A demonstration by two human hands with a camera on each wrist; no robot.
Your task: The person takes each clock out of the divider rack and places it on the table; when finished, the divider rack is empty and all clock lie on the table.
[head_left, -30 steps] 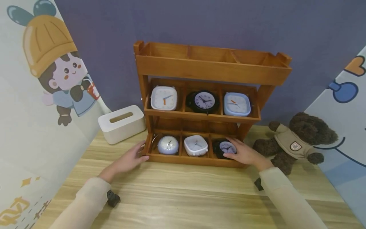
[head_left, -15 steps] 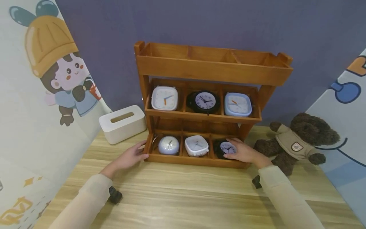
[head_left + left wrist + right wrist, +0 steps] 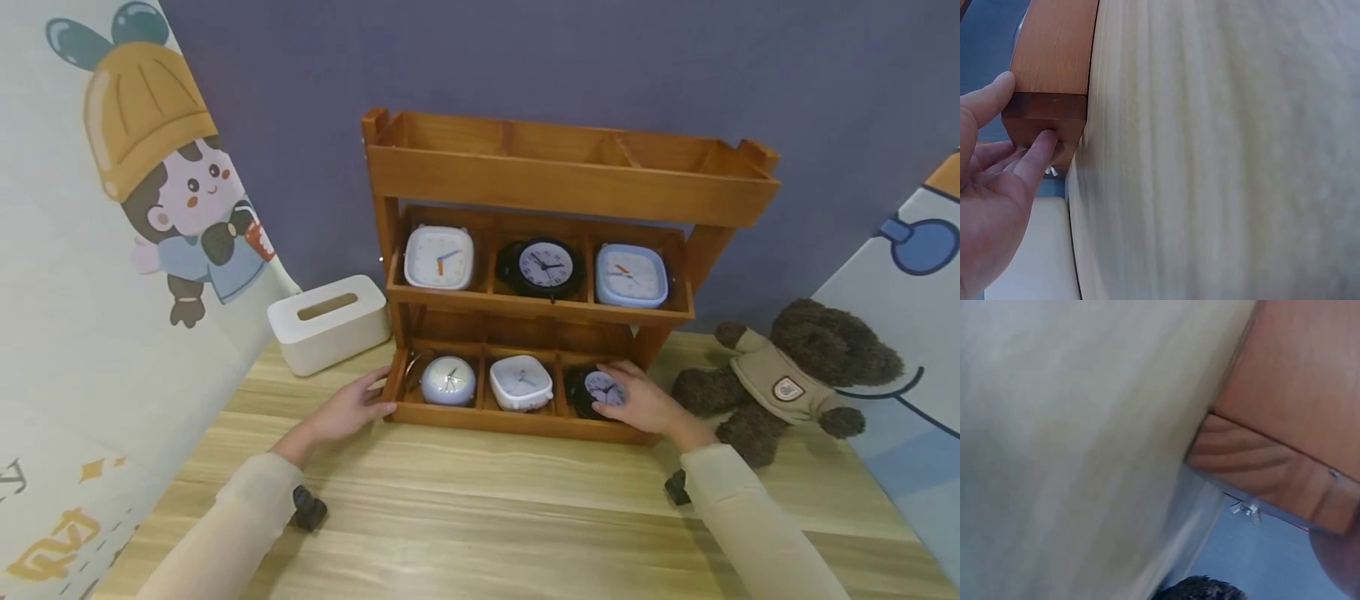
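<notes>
A brown wooden three-tier rack (image 3: pixel 555 179) stands against the wall. My left hand (image 3: pixel 352 408) is at the left end of its bottom tier; in the left wrist view the thumb (image 3: pixel 997 94) lies along the edge and a finger touches the end face. My right hand (image 3: pixel 645 400) reaches over the bottom tier's right end and holds a black alarm clock (image 3: pixel 604 390), thumb at the lower edge of its dial and fingers at its top. Beside that clock sit a white alarm clock (image 3: pixel 521 382) and a round pale-blue clock (image 3: pixel 448 380).
The middle tier holds a white clock (image 3: pixel 439 258), a black clock (image 3: pixel 546 265) and a light-blue clock (image 3: pixel 632 275). A white tissue box (image 3: pixel 330 325) stands left of the rack. A brown teddy bear (image 3: pixel 783 375) lies to its right on the wood-grain table (image 3: pixel 480 508).
The head view has shifted a little, so the whole scene sits slightly further right. Both hands stay at the same places on the rack and the black alarm clock.
</notes>
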